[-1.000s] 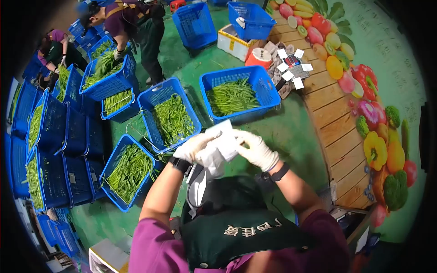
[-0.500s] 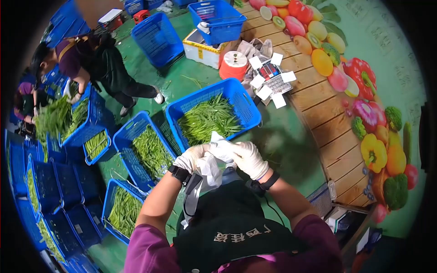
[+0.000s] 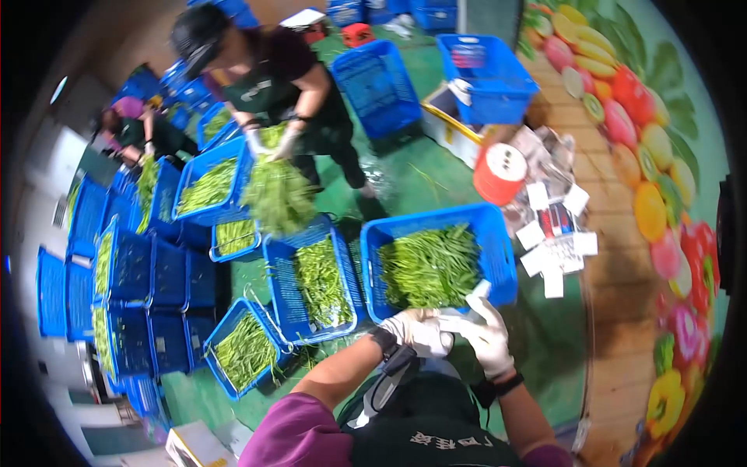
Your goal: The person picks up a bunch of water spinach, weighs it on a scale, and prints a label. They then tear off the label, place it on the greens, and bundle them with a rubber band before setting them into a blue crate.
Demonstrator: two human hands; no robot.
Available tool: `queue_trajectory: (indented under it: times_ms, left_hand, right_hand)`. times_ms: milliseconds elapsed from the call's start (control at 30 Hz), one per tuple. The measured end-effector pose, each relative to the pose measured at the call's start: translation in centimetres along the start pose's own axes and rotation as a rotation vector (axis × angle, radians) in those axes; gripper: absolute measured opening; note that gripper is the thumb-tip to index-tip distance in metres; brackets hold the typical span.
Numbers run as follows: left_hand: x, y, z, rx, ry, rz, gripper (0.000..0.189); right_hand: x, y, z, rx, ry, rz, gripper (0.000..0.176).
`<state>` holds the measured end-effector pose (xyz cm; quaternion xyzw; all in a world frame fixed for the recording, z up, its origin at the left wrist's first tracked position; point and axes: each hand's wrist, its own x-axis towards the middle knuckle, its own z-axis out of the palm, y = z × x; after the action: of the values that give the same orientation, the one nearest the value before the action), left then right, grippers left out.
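Observation:
Both my hands wear white gloves and meet in front of my apron, at the near edge of a blue crate [image 3: 437,220] of cut leafy greens [image 3: 432,266]. My left hand [image 3: 419,331] is closed, with some white material at its fingers that I cannot make out. Beside it on the right, my right hand [image 3: 489,342] has its fingers apart, one pointing up over the crate's rim and another reaching towards the left hand. Dark bands circle both wrists.
More blue crates of greens [image 3: 319,280] stand left, with stacked crates [image 3: 167,272] beyond. A co-worker [image 3: 272,86] holds a bunch of greens [image 3: 278,194]. Right of my crate are an orange-red bucket [image 3: 500,173], a device with white tags [image 3: 554,226] and wooden planks [image 3: 622,288].
My view has swung left, so the crates appear further right. My right hand's fingers have spread, and the white crumpled material hanging between my hands shows less. The co-worker has turned with the greens.

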<state>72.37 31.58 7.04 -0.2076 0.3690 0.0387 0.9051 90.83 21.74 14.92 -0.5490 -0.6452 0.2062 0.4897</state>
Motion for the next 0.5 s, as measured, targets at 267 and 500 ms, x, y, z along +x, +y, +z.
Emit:
queue_trajectory:
  times_ms: [267,500]
  left_hand:
    - [-3.4,2.9,-10.5,0.565,-0.039,0.587,0.043]
    - [-10.3,4.4,-19.3,0.217,0.416,0.592,0.042]
  right_hand:
    - [-3.1,4.6,1.0,1.039,0.722,0.731,0.03]
    - [-14.0,23.6,3.9,0.388,0.724,0.982,0.024]
